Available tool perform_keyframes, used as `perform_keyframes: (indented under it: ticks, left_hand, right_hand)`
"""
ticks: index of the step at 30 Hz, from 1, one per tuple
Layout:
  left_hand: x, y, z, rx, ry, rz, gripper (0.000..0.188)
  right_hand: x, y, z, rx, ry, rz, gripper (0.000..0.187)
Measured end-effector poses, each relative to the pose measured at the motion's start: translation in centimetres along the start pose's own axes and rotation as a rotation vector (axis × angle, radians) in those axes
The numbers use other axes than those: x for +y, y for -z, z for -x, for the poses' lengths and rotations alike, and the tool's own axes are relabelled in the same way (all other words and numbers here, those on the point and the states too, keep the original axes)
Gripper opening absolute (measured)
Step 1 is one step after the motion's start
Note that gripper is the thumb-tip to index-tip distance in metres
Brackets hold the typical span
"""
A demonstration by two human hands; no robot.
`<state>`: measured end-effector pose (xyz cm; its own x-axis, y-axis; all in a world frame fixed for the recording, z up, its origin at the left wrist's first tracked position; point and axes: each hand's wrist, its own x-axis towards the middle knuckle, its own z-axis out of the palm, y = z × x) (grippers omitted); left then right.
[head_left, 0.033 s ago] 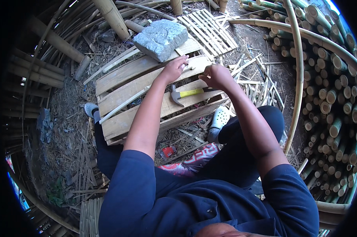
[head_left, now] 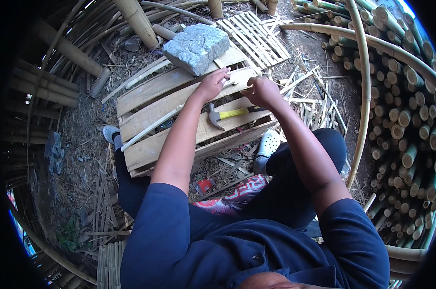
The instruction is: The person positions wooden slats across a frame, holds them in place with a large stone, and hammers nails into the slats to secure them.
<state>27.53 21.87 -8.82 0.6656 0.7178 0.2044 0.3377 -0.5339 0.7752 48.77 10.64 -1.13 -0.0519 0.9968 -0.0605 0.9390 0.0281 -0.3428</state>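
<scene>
Navy cloth covers me nearest the lens: my shirt [head_left: 247, 245], with dark trousers [head_left: 334, 149] below it, my knees spread apart. Between my legs lies a red and white printed sheet [head_left: 227, 200], with a small red piece of litter [head_left: 205, 185] on the ground just past it. My right foot, in a pale holed clog [head_left: 269, 143], rests close to the near edge of a low desk [head_left: 150, 148] made of wooden boards with gaps between them.

On the nearest board lies a claw hammer [head_left: 232, 114], its head to the left, its yellow handle running right to a dark grip near my right wrist. I have hold of neither end of it. A thin pale strip [head_left: 153, 126] slants across the boards, passing under my left forearm.

My left hand [head_left: 212, 87] is partly open over the strip's far end, fingers loosely bent; whether they grip it I cannot tell. Just to its right, my right hand [head_left: 266, 92] is curled, thumb and fingertips drawn close together; I can't make out anything small between them.

Beyond my hands, a rough grey stone [head_left: 197, 47] sits on the desk's far side. Past that, a slatted panel [head_left: 256, 38] lies on the ground, and off to the right cut bamboo poles [head_left: 406, 120] are stacked with their ends toward me.
</scene>
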Motion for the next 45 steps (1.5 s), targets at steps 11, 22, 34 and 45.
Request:
perform_keyframes:
  ticks: [11, 22, 34, 45]
  left_hand:
    - [0.1, 0.0, 0.1, 0.029, -0.036, -0.003, 0.024]
    - [1.3, 0.5, 0.5, -0.001, -0.051, -0.097, 0.037]
    - [2.1, 1.0, 1.2, 0.088, 0.074, -0.068, 0.055]
    - [2.5, -0.2, 2.7, 0.161, 0.012, -0.119, 0.019]
  right_hand:
    - [-1.9, -4.2, -4.0, 0.090, -0.036, -0.099, 0.052]
    - [-0.2, -5.2, -4.9, 0.102, 0.159, 0.064, 0.024]
    - [-1.6, -2.9, -4.8, -0.089, 0.077, 0.059, 0.039]
    - [-1.0, -2.9, -3.2, -0.073, 0.032, 0.033, 0.042]
